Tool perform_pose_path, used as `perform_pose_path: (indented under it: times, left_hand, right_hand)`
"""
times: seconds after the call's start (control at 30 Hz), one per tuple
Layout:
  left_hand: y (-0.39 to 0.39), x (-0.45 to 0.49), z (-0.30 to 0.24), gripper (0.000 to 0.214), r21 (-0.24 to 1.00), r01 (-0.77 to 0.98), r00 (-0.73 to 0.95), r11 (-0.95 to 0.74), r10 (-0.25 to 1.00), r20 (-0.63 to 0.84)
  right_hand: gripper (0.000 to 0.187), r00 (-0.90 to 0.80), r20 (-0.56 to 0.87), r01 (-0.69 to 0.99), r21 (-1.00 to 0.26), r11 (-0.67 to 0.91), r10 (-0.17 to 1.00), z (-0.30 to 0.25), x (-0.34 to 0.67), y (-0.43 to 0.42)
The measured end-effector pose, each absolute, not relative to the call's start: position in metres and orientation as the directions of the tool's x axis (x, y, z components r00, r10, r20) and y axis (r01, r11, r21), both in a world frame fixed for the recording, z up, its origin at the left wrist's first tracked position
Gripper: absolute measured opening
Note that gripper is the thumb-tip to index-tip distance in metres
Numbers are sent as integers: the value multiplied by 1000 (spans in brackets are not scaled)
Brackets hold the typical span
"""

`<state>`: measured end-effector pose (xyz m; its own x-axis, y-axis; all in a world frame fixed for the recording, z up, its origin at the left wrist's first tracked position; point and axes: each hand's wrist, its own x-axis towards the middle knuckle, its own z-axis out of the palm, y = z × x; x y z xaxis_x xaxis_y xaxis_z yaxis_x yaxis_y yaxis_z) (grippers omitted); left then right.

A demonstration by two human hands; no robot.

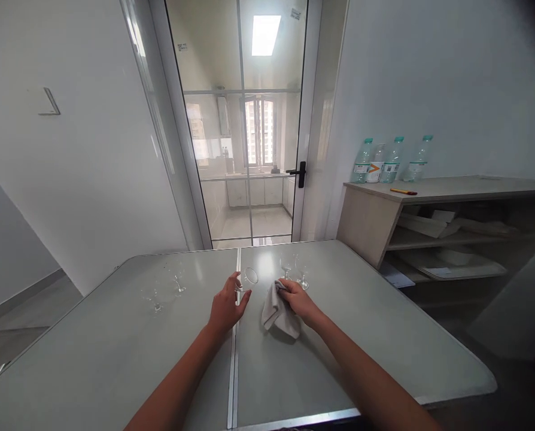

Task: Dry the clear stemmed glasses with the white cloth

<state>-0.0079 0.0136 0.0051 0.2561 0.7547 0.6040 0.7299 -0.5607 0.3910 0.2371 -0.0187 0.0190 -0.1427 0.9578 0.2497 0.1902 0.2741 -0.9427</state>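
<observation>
My left hand [227, 306] is closed round the stem of a clear wine glass [248, 278] and holds it tilted above the grey table [115, 353], its bowl facing the camera. My right hand [297, 299] grips a grey cloth [279, 314] that hangs down onto the tabletop beside the glass. Just beyond my right hand two more clear glasses [294, 272] stand upright. To the left of my left hand, two other glasses [166, 290] stand on the table.
A seam [234, 359] runs down the middle of the table. A glass door [249, 137] stands behind it. At the right, a wooden shelf unit [451, 221] carries several water bottles [391, 160] and a pen [403, 191].
</observation>
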Motion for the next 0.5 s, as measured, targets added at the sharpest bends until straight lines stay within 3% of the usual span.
perform_pose_path:
  times: [0.07,0.13,0.2,0.37,0.5]
  left_hand:
    - [12,-7,6,50,376,730,272,-570,748,605]
    - [12,-7,7,51,363,733,284,-575,744,605]
    - [12,-7,7,51,356,734,291,-578,742,604]
    - [11,-6,6,54,339,712,350,-615,729,588]
    - [7,-2,2,60,338,670,453,-661,724,519]
  right_hand:
    - [16,-105,316,371,-867,332,943,15,240,-14]
    - [17,-72,327,447,-834,324,942,12,243,-12]
    - [23,-12,295,395,-876,276,955,12,244,-12]
    - [29,142,220,-33,-973,226,965,17,239,-17]
    - [27,35,379,87,-923,375,925,28,234,-27]
